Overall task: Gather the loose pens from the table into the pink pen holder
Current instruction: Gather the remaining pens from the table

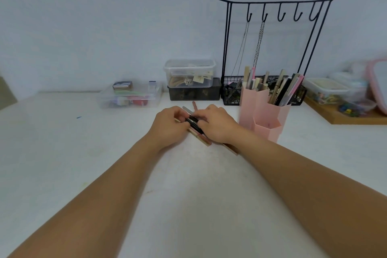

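The white table fills most of the view, with a black wire hook rack standing at its back edge and 2 chains hanging from its hooks. Left of the rack sit a clear lidded box stacked on a dark box, and further left a low clear container of small items. The pink pen holder stands just right of the hands, a cluster of hexagonal tubes: the taller back tubes are already crowded with pens and sticks, while the lowest front tube looks open at the top. Both forearms reach in from the bottom of the frame. The left hand and right hand meet over the loose pens, which lie bunched on the table between them, near the holder but apart from it. The left fingers curl around the near-left ends of the bundle; the right fingers curl down over its other side, so the 2 hands seem to be squeezing the pens together. Exactly how many pens each finger touches cannot be told. 1 reddish pen pokes out beyond the knuckles, and tan ends show below the right wrist. The pens are probably light, stiff and smooth, so they would roll and slide against each other; gripping the bundle around its middle, with all ends aligned, should keep strays from slipping out.
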Tool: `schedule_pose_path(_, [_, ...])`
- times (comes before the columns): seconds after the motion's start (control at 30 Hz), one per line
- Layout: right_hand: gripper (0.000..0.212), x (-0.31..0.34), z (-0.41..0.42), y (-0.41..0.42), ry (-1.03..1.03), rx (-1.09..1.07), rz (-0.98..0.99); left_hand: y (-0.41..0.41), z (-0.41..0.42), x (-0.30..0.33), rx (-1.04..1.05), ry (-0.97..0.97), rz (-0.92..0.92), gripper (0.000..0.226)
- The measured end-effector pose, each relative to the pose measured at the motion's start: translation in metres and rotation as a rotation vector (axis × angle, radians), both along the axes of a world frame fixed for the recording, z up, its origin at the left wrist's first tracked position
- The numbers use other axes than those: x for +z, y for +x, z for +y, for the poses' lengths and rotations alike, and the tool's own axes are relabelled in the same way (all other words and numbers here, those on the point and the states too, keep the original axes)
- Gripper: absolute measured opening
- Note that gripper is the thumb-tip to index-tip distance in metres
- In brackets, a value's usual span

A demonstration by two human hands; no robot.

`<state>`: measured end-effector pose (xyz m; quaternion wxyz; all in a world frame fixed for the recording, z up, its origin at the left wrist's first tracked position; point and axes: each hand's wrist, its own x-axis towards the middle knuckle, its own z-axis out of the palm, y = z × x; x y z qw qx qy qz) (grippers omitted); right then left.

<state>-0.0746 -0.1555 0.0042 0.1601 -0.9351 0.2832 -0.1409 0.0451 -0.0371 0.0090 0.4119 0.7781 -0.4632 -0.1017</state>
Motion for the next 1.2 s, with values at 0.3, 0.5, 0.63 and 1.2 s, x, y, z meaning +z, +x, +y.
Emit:
schedule_pose_path(0.3, [0.027, -0.005, -0.002, 0.001, 0.002, -0.112, -0.36, 0.002, -0.003, -0.001, 0.013, -0.018, 0.041, 0.012])
schedule_pose_path(0.5, [0.028, 0.009, 0.018, -0.004, 0.157, 0.014, -0.739, -0.01, -0.002, 0.011, 0.01, -0.144, 0.416, 0.041])
schedule_pose_path(0.63, [0.03, 0.014, 0.038, -0.007, 0.377, 0.187, -0.8, -0.014, -0.005, 0.015, -0.1, -0.341, 0.811, 0.043])
schedule_pose_path(1.2, [0.012, 0.045, 0.012, -0.023, 0.058, -0.097, 0.0, -0.025, 0.001, 0.021, -0.025, -0.281, 0.855, 0.039])
